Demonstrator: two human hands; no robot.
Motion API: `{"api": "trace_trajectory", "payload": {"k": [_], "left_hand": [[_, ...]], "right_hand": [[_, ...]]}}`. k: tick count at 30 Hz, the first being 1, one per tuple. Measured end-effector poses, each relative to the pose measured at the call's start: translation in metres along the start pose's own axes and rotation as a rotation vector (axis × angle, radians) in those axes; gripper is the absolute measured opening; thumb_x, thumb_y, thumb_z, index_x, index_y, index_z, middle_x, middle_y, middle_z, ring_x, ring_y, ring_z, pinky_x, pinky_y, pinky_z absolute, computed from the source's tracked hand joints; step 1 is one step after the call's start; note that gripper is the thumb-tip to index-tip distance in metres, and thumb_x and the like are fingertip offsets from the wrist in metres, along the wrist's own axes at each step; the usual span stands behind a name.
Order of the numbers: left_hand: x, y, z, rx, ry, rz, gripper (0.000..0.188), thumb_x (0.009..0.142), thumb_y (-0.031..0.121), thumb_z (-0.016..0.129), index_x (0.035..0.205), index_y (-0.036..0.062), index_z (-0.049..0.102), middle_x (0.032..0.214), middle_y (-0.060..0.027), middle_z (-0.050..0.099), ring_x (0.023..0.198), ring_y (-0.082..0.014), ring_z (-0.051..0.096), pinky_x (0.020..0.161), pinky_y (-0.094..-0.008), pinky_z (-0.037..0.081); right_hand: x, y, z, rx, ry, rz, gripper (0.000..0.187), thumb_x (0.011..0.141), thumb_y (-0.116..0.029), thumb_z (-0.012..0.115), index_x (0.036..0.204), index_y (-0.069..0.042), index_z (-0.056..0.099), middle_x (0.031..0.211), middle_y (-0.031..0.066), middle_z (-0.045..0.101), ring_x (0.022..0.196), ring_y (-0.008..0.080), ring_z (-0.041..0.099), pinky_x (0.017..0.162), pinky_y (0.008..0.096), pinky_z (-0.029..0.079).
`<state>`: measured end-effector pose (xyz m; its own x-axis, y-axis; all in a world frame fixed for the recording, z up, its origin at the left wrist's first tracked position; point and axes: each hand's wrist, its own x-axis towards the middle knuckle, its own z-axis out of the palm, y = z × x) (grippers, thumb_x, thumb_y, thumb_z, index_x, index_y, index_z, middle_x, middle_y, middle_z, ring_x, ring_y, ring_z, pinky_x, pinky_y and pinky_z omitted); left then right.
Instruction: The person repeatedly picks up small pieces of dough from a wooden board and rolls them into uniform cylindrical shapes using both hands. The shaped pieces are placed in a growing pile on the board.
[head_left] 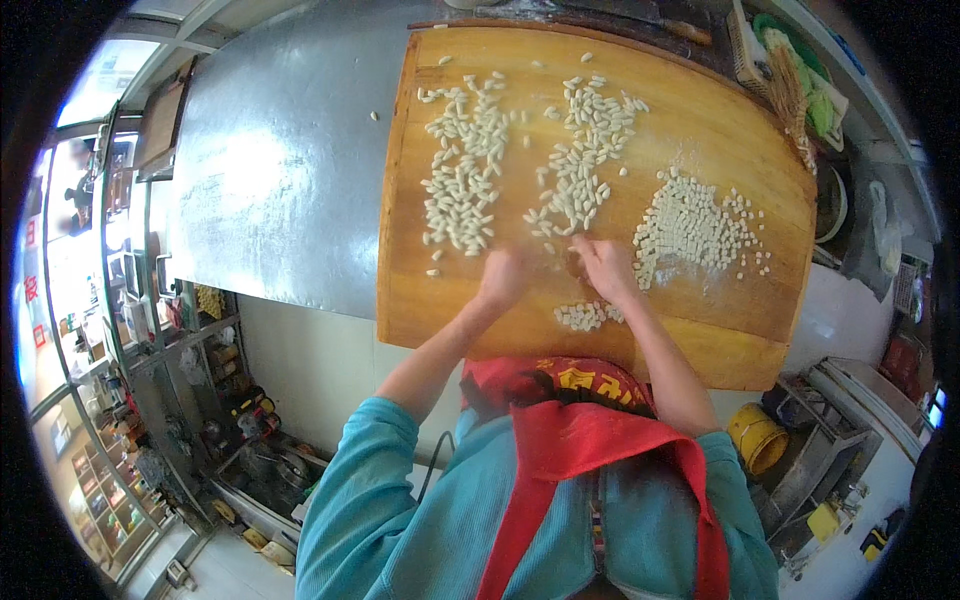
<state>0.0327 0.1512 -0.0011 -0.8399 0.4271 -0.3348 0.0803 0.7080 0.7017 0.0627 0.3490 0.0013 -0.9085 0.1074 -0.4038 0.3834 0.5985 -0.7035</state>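
Note:
Small white dough pieces lie in groups on a floured wooden board. My left hand is over the board, just below the left group of longer, shaped dough pieces. Motion smears its fingers. My right hand is bent, its fingertips drawn together at the lower end of a second group of shaped pieces. What those fingertips hold, if anything, is too small to make out. Right of that hand spreads a patch of small cut dough cubes. A smaller cluster of cut pieces sits near my right wrist.
A shiny metal tabletop extends left of the board, with one stray dough piece on it. Along the board's far edge lies a wooden-handled tool. A straw brush and basket stand far right. A yellow bucket is below right.

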Motion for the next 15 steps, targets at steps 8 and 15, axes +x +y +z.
{"api": "trace_trajectory", "payload": {"k": [8, 15], "left_hand": [[0.144, 0.012, -0.016, -0.538, 0.611, 0.394, 0.020, 0.087, 0.008, 0.054, 0.100, -0.0030, 0.065, 0.097, -0.0202, 0.067, 0.092, -0.0303, 0.065, 0.080, -0.0375, 0.049], [0.037, 0.039, -0.032, -0.066, 0.272, 0.170, 0.017, 0.089, 0.014, 0.052, 0.090, 0.0052, 0.066, 0.076, -0.0175, 0.064, 0.071, -0.0334, 0.062, 0.064, -0.0397, 0.051]], "right_hand": [[0.104, -0.040, -0.008, 0.224, 0.133, -0.385, 0.022, 0.087, -0.017, 0.057, 0.080, 0.003, 0.063, 0.077, 0.0253, 0.061, 0.065, 0.0362, 0.059, 0.061, 0.0423, 0.044], [0.046, -0.030, -0.008, -0.362, -0.168, -0.304, 0.016, 0.077, -0.005, 0.064, 0.092, -0.004, 0.065, 0.092, 0.0201, 0.063, 0.084, 0.0333, 0.063, 0.071, 0.0458, 0.051]]}}
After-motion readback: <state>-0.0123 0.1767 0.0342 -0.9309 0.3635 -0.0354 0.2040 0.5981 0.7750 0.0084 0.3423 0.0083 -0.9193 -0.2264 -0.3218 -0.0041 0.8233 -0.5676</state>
